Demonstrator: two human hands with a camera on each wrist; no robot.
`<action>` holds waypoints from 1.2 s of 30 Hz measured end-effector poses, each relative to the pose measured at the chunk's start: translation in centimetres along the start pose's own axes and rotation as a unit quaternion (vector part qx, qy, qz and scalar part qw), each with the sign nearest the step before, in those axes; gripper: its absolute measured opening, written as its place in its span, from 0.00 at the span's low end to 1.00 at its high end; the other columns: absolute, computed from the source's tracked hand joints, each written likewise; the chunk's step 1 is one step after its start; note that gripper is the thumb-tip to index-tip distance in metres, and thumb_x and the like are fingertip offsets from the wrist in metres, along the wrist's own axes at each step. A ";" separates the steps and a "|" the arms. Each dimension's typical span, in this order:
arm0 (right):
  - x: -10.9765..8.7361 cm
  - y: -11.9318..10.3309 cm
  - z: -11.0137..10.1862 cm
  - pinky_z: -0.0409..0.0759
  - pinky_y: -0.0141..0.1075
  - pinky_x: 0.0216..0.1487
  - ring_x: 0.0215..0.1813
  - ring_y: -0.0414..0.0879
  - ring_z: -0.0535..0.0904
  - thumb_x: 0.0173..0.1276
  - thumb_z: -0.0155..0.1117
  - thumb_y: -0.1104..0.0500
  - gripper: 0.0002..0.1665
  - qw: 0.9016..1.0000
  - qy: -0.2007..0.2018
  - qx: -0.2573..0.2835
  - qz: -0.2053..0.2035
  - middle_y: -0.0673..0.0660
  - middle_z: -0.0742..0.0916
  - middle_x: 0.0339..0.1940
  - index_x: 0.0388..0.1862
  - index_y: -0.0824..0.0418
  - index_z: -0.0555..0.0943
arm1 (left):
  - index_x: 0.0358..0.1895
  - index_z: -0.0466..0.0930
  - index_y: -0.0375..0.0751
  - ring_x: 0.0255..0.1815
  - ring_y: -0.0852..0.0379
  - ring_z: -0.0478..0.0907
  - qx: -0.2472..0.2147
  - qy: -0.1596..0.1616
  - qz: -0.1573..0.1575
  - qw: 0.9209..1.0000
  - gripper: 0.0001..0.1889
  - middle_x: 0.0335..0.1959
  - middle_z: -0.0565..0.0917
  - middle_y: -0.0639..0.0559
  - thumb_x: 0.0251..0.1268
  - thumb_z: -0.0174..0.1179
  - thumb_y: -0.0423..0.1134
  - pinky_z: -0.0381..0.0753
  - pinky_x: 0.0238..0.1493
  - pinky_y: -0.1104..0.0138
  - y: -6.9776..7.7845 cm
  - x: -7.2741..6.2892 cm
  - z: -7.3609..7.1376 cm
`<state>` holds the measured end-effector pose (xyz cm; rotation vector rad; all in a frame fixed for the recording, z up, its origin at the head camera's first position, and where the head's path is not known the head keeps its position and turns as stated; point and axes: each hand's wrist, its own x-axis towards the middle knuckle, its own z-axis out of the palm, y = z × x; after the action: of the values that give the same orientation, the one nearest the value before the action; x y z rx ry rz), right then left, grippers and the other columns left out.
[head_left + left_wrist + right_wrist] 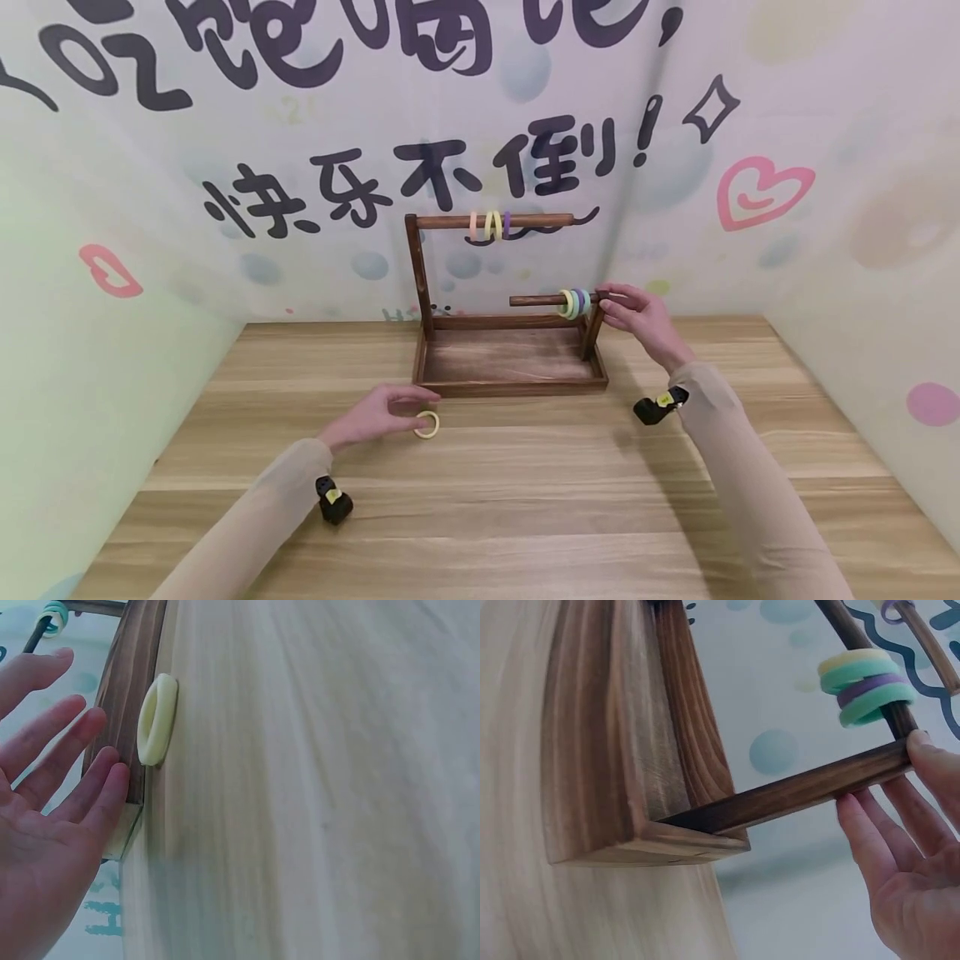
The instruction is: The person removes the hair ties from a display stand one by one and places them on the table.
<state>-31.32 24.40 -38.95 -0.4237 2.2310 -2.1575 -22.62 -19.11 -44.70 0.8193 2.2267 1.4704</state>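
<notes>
A pale yellow ring (427, 425) lies on the table just in front of a dark wooden rack (517, 389). My left hand (380, 414) hovers at the ring, thumb overlapping it in the head view; in the left wrist view its fingers (90, 724) are spread and the ring (157, 720) lies apart from them. My right hand (640, 319) pinches the top of the rack's short post (795, 784), thumb at the end and fingertips along the other side. Beside it, green, purple and yellow rings (866, 686) hang on the lower bar (534, 301).
The rack's upper bar (442, 222) carries several pink, yellow and purple rings (492, 225). A shallow tray base (502, 354) joins both posts. Behind the wooden table (510, 492) stands a printed wall (337, 267) with dark lettering; side walls close in left and right.
</notes>
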 end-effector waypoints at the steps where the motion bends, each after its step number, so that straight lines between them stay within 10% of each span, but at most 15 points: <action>1: 0.1 -0.1 -0.1 0.76 0.40 0.54 0.48 0.39 0.82 0.71 0.60 0.66 0.23 1.000 -0.006 -0.004 0.007 0.48 0.84 0.46 0.62 0.74 0.70 | 0.60 0.73 0.28 0.62 0.38 0.71 -0.001 0.001 0.002 1.000 0.24 0.59 0.76 0.35 0.62 0.65 0.32 0.68 0.62 0.48 0.1 0.0 0.0; 15: 1.0 -1.8 -1.6 0.78 0.40 0.53 0.45 0.45 0.84 0.71 0.59 0.67 0.19 0.993 -0.073 -0.023 0.089 0.55 0.86 0.42 0.59 0.71 0.71 | 0.61 0.76 0.34 0.64 0.41 0.69 0.024 0.016 0.020 0.999 0.22 0.61 0.76 0.41 0.64 0.64 0.34 0.68 0.62 0.47 0.9 1.0 0.8; 36: 1.4 -2.5 -1.8 0.78 0.39 0.53 0.47 0.45 0.83 0.71 0.60 0.64 0.27 0.987 -0.095 -0.058 0.117 0.57 0.84 0.46 0.65 0.74 0.66 | 0.61 0.72 0.26 0.62 0.38 0.71 -0.076 0.037 0.052 0.995 0.22 0.60 0.74 0.33 0.65 0.61 0.30 0.72 0.60 0.61 2.6 4.2 2.4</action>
<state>-32.54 25.88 -36.12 -0.3342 2.1850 -1.7996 -23.81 -13.98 -43.16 0.8559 2.1214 1.7218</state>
